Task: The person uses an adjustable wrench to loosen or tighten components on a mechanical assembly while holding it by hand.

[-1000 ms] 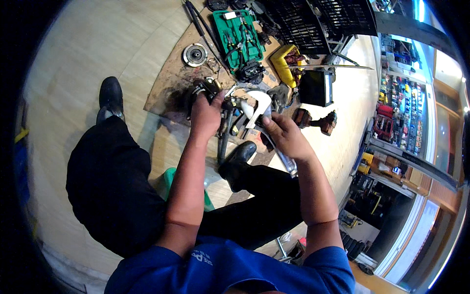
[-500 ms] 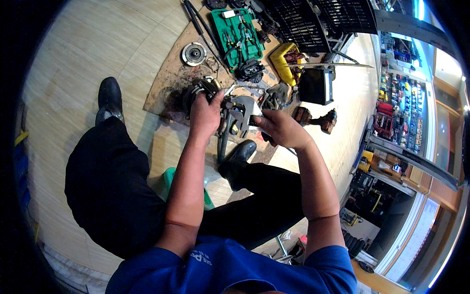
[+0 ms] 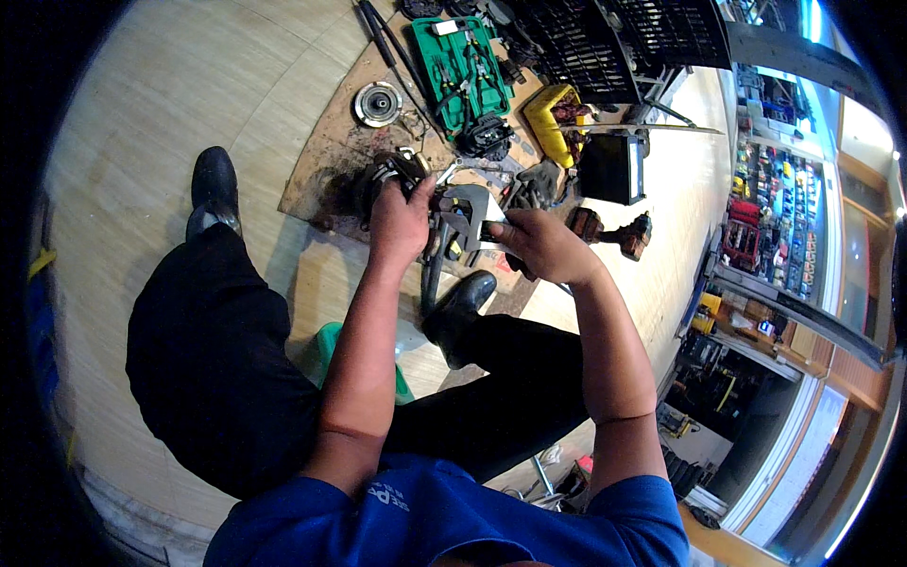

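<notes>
My right hand (image 3: 546,244) is closed round the handle of a large silver adjustable wrench (image 3: 488,217). The wrench's wide jaw points left, toward the dark greasy part in front of my left hand. My left hand (image 3: 399,222) is closed on that dark metal part (image 3: 370,180), which has some shiny pieces on top. My fingers hide much of it, and its exact kind does not show. Between the hands, I cannot tell whether the jaw touches the part. Just beyond the wrench lie dark gloves (image 3: 537,184) and a few loose tools.
A stained cardboard sheet (image 3: 316,161) covers the floor. On it stand a round metal disc (image 3: 378,104), a green tool case (image 3: 460,76) and a yellow container (image 3: 556,125). A cordless drill (image 3: 627,236) lies at right, near a black box (image 3: 610,168). My shoe (image 3: 463,298) is close below.
Both hands keep their grips almost in place. The whole view has shifted very slightly.
</notes>
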`<move>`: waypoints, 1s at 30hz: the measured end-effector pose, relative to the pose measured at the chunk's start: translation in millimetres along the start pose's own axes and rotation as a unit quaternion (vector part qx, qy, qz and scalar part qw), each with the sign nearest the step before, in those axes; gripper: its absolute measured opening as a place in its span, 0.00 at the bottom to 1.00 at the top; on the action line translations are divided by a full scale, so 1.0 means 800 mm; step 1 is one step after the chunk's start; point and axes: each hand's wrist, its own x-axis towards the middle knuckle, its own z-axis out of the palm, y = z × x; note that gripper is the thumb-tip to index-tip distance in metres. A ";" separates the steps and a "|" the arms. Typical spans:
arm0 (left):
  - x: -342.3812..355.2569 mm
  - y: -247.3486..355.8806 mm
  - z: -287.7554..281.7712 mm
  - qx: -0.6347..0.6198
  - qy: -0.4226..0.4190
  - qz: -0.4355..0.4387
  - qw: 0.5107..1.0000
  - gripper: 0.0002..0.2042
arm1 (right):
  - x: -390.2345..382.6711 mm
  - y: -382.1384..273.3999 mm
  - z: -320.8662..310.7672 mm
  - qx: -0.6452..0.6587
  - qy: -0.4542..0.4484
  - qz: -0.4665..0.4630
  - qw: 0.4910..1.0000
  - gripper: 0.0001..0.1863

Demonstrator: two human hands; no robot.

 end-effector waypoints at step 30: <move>-0.002 0.005 -0.002 -0.023 -0.013 -0.048 0.998 0.21 | -0.028 0.011 0.022 0.156 0.059 -0.023 0.986 0.21</move>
